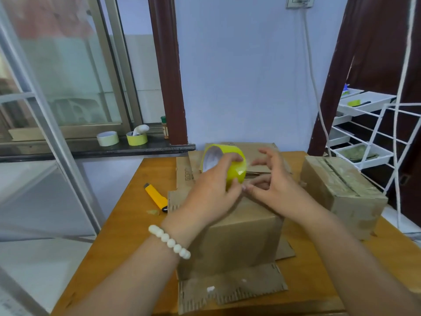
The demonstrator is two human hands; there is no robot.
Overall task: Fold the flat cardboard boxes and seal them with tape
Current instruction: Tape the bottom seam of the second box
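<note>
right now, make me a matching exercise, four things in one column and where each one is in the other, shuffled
Things:
1. bright yellow tape roll
2. utility knife
3. sealed box
4. pale tape roll

Places:
A. on the window sill
B. right side of the table
C. in the left hand
D. on the table, left of the middle box

Pairs: 1-C, 2-D, 3-B, 4-A

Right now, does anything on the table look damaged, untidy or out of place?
Yes. The flat cardboard under the middle box has a ragged, torn front edge with white scuffs. The taped box on the right carries wrinkled, uneven tape. A small scrap lies beside the yellow knife.
</note>
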